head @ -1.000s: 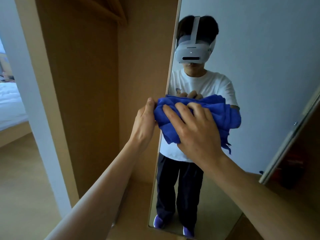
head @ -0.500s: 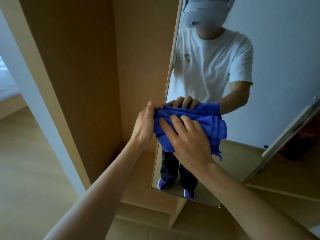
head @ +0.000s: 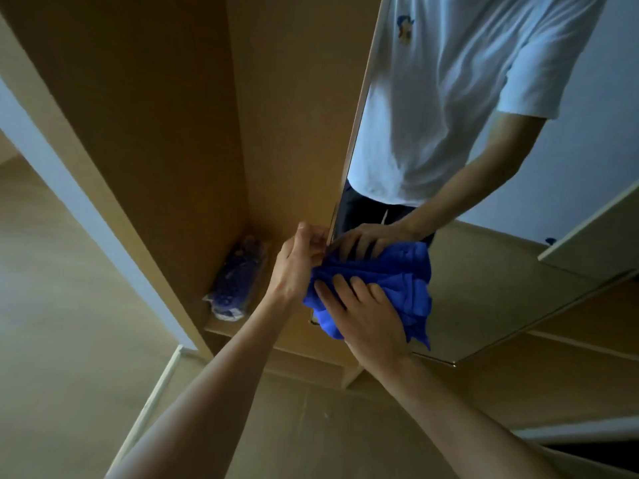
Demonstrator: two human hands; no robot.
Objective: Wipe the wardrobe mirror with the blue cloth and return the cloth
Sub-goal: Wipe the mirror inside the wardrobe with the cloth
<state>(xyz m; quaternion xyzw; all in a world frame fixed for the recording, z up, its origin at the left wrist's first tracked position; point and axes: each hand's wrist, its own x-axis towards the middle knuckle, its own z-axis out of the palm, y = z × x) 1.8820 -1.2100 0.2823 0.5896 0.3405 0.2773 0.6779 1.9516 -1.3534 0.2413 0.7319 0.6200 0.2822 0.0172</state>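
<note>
The blue cloth [head: 387, 281] is bunched against the lower left corner of the wardrobe mirror [head: 491, 278]. My right hand [head: 363, 312] lies on it with fingers spread fairly straight, pressing it to the glass. Beside the cloth, my left hand [head: 301, 261] curls its thumb and fingers round the mirror door's left edge. The glass reflects a person in a white T-shirt and my hand on the cloth.
The open wardrobe compartment [head: 179, 126] stands left of the mirror door, with a clear plastic bag of bluish-purple stuff [head: 238, 281] on its bottom board. A white upright strip [head: 69, 188] runs further left. Light wooden floor [head: 55, 340] lies below.
Both hands and the cloth have slid down the mirror from chest height to its bottom left corner. The view has tilted downward with them.
</note>
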